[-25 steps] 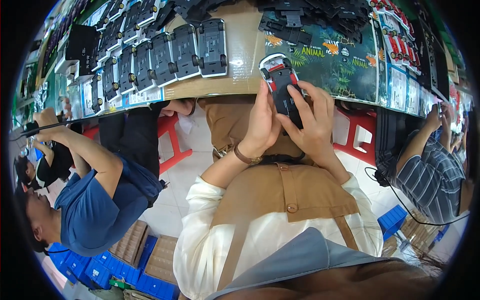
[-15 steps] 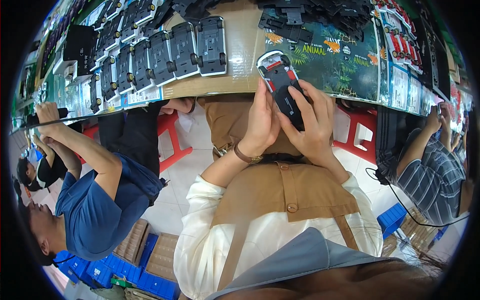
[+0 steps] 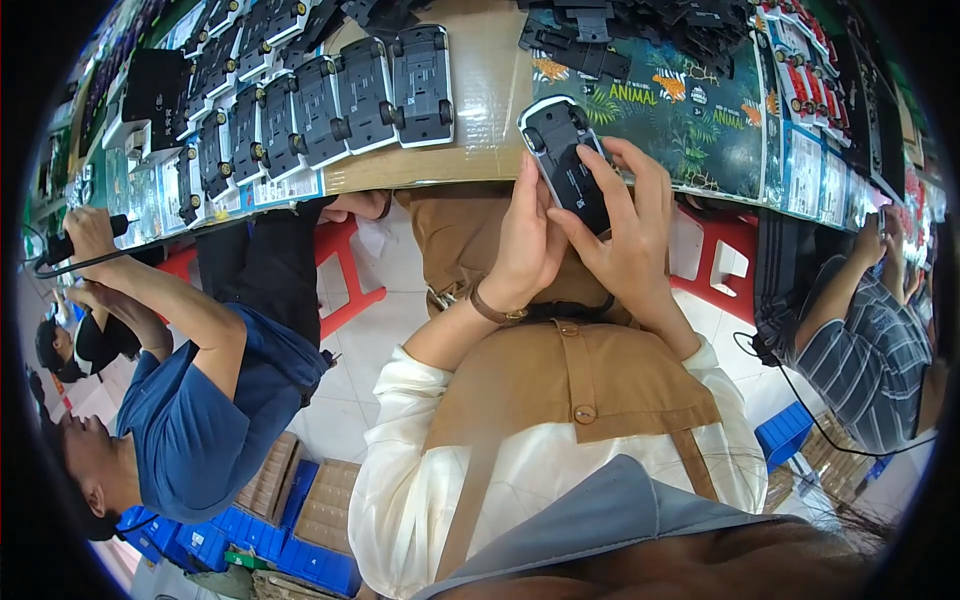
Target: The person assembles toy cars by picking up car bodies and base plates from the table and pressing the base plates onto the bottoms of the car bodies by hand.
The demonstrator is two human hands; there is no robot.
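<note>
A toy car [image 3: 570,165] with a white rim and black underside is held up just past the table's near edge, its underside toward me. My left hand [image 3: 527,235] grips its left side, the thumb and fingers along the edge. My right hand [image 3: 625,210] closes on the other side, fingertips pressing on the black base plate [image 3: 572,172]. Part of the car's lower end is hidden by the fingers. Beyond my left hand, several upturned toy cars [image 3: 421,88] with black bases and white edges lie in rows on the table.
Loose black base plates [image 3: 660,30] are heaped at the far side. Printed green sheets [image 3: 680,130] and brown cardboard [image 3: 480,130] cover the tabletop. Red toy parts [image 3: 805,85] stand to the right. A co-worker in blue [image 3: 200,400] sits left, another in stripes [image 3: 870,350] right.
The black base plate now lies flush over the car's underside, covering the red interior that showed before. My right fingers have shifted up slightly along it.
</note>
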